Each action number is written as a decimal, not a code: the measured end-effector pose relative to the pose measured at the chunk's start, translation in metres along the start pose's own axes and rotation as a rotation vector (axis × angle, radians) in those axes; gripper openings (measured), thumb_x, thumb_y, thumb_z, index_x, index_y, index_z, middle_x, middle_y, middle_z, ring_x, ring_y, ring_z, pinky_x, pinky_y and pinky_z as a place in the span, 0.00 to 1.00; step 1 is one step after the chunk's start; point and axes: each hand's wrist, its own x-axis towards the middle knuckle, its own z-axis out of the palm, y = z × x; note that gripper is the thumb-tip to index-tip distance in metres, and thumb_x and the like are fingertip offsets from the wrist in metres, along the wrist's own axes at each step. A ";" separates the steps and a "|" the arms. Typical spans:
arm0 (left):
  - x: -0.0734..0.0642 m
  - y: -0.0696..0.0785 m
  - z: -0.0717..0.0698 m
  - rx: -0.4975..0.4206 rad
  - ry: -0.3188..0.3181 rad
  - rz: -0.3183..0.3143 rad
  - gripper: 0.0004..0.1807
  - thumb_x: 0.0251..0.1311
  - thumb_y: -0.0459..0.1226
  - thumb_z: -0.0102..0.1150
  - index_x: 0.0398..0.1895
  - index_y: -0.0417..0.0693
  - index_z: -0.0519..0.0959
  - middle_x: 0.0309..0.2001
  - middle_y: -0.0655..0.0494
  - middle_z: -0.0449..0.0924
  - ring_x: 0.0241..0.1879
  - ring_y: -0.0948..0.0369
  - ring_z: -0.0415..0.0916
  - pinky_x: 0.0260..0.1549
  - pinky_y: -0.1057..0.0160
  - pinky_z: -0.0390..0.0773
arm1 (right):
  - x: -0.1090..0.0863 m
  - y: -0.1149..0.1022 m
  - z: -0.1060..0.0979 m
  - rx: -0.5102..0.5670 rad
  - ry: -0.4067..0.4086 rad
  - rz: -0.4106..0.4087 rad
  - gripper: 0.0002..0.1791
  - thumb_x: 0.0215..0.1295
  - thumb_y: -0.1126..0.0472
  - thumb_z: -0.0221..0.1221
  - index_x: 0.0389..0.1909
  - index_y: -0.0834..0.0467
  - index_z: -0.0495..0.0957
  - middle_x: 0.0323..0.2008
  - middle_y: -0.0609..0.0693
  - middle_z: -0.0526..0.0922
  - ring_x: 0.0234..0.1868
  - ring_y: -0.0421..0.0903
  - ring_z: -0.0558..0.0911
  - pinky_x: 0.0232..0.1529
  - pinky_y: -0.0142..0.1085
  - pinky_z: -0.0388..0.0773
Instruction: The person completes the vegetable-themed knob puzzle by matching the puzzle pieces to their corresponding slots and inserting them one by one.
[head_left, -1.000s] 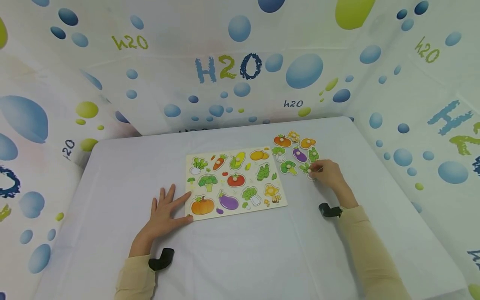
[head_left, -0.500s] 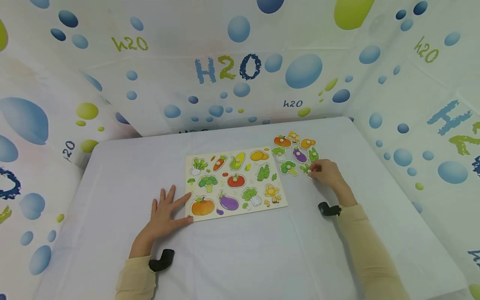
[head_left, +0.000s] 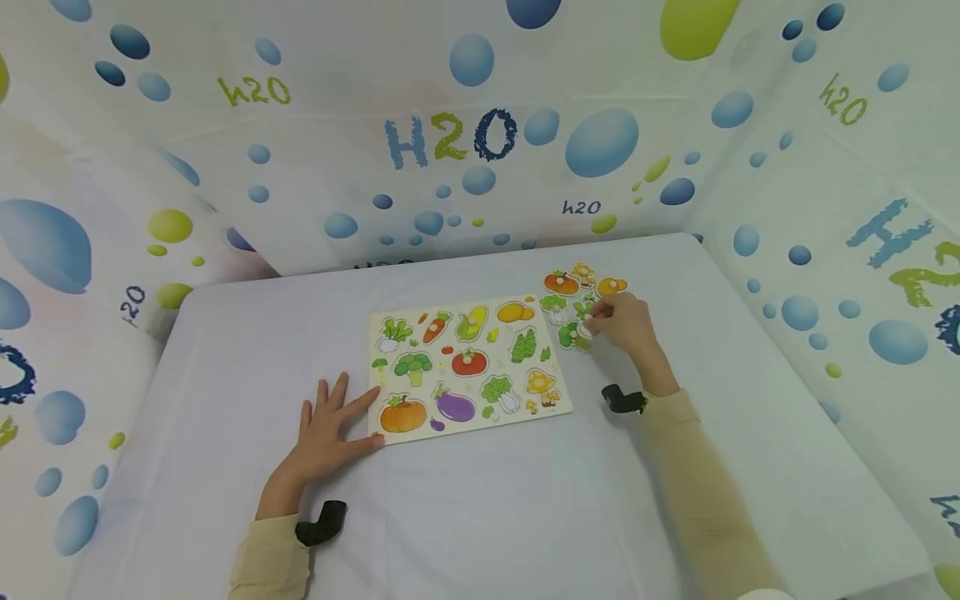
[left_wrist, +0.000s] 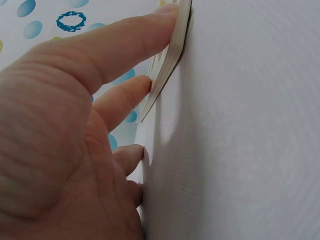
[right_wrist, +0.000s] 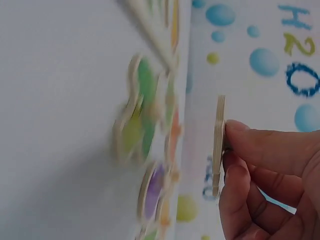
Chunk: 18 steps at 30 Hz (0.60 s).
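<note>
My right hand (head_left: pixel 626 325) pinches a turnip puzzle piece (head_left: pixel 585 328) with green leaves and a white bulb, raised above the loose pieces. Edge-on in the right wrist view, that thin wooden piece (right_wrist: pixel 218 145) sits between thumb and fingers. The vegetable puzzle board (head_left: pixel 446 429) lies flat at the middle of the table. My left hand (head_left: pixel 322 437) is spread at the board's left edge, thumb and index finger touching it; the other fingertips rest on the cloth. Carrot (head_left: pixel 435 328), corn (head_left: pixel 471 325) and tomato (head_left: pixel 469 363) pieces with knobs sit in the board.
Right of the board lie several loose pieces: pumpkin (head_left: pixel 561 284), mushroom (head_left: pixel 583 274), bok choy (head_left: pixel 554 309), broccoli (head_left: pixel 568 336) and a purple eggplant (right_wrist: pixel 155 187), mostly hidden by the hand in the head view. White cloth covers the table (head_left: pixel 480 517); patterned curtains (head_left: pixel 315 167) surround it.
My right hand has lifted the turnip piece from the table and moved it left and away from me, over the other pieces. The left hand stays at the board.
</note>
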 end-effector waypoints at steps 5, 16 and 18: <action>-0.001 0.001 0.000 -0.005 -0.001 -0.001 0.44 0.50 0.52 0.69 0.71 0.50 0.67 0.77 0.33 0.36 0.75 0.34 0.20 0.67 0.30 0.22 | 0.014 -0.042 0.026 -0.006 -0.011 -0.049 0.09 0.59 0.59 0.68 0.34 0.61 0.83 0.32 0.56 0.84 0.30 0.48 0.77 0.29 0.32 0.71; -0.001 0.000 0.000 0.002 -0.001 -0.006 0.44 0.50 0.52 0.70 0.71 0.50 0.67 0.77 0.33 0.35 0.75 0.34 0.20 0.67 0.31 0.21 | 0.019 -0.142 0.094 -0.007 -0.102 -0.174 0.09 0.58 0.54 0.69 0.30 0.56 0.84 0.29 0.49 0.85 0.26 0.43 0.77 0.23 0.30 0.69; -0.001 0.000 0.000 0.002 -0.003 -0.008 0.44 0.50 0.52 0.70 0.71 0.50 0.67 0.77 0.33 0.35 0.75 0.34 0.20 0.67 0.31 0.21 | 0.019 -0.156 0.106 -0.013 -0.112 -0.170 0.09 0.58 0.53 0.69 0.29 0.54 0.84 0.28 0.47 0.84 0.25 0.42 0.76 0.20 0.29 0.67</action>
